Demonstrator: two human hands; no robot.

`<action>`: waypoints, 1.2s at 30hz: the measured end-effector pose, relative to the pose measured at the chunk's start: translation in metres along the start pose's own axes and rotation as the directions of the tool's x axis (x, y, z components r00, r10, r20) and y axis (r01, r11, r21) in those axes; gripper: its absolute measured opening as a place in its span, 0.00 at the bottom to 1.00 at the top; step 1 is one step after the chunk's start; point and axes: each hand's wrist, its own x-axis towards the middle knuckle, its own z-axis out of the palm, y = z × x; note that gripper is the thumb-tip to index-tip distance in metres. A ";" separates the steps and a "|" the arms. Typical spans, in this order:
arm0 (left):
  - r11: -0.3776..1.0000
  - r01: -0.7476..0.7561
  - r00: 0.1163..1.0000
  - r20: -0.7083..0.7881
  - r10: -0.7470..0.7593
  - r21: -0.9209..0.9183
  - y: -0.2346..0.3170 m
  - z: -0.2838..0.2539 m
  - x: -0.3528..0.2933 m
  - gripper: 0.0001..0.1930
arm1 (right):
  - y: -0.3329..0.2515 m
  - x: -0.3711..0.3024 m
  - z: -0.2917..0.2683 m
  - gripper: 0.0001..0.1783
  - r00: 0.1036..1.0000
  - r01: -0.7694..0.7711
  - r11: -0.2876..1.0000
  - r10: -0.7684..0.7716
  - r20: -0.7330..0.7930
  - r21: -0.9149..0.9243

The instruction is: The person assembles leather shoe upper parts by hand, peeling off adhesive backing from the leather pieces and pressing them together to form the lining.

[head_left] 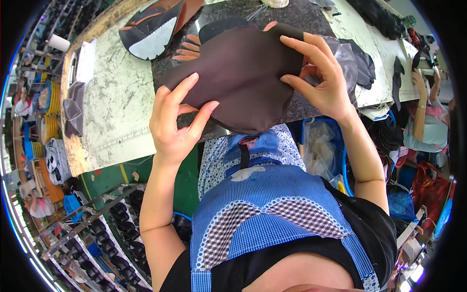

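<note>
Both my hands hold up a dark brown piece of leather-like sheet [243, 73], with a curved lower edge and a soft crease across its middle. My left hand [170, 124] grips its left side, thumb and fingers bent over the edge. On the upper right side, my right hand [323, 73] pinches it between thumb and fingers. The piece hangs over the near edge of a dark speckled slab [221, 12] and hides part of it. Behind its upper left edge lie several tan-edged pieces [189, 48].
Cut pieces with a white-grey panel [151, 44] lie at the far left of the pale worktable [116, 92]. Black pieces [362, 63] are stacked on the right. A blue bin with clear plastic [321, 146] stands below. Racks of dark shoes [109, 228] fill the lower left. Another person [428, 117] sits at right.
</note>
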 end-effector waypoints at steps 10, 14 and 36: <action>0.943 0.296 0.955 0.080 -0.287 -0.150 -0.012 0.001 0.004 0.27 | 0.007 0.005 0.010 0.31 0.972 -0.231 0.972 0.230 0.039 0.037; 0.885 0.441 0.896 0.019 -0.444 -0.152 -0.021 0.005 0.014 0.18 | 0.003 0.008 0.010 0.29 0.956 -0.293 0.954 0.291 0.036 0.061; 0.982 -0.158 0.634 0.751 0.183 -0.106 0.026 0.009 0.044 0.32 | -0.012 0.007 0.033 0.30 0.966 0.248 0.906 -0.207 0.152 -0.344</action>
